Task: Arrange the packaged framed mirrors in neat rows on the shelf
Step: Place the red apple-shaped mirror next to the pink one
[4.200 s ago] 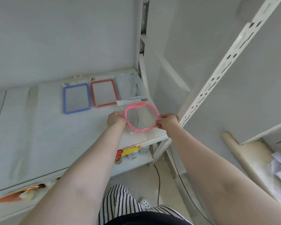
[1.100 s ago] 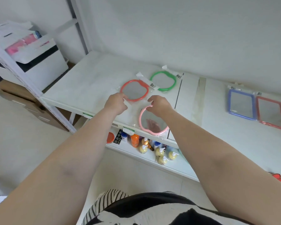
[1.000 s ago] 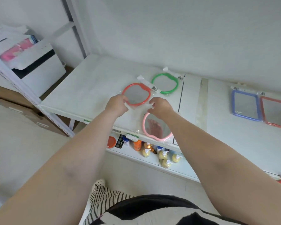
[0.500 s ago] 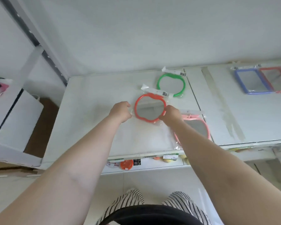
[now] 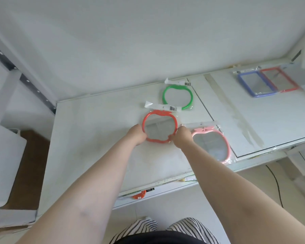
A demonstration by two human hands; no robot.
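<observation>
Head view | left hand (image 5: 136, 136) and right hand (image 5: 181, 137) grip red apple-shaped mirror (image 5: 159, 126) by opposite sides, fingers curled on frame | stem toward shelf (image 5: 95, 131) back edge, pink mirror (image 5: 211, 145) just beside.

1. Plain white wall (image 5: 148, 41) behind the shelf, evenly lit.
2. White shelf (image 5: 95, 124) with a strip of tape (image 5: 236, 117) running near to far on its right part.
3. Perforated metal upright (image 5: 30, 85) far left.
4. Light tiled floor (image 5: 183, 205); black cable (image 5: 276, 184) on it, right.
5. Brown floor patch (image 5: 32, 164) left, beside a white box (image 5: 5, 164).
</observation>
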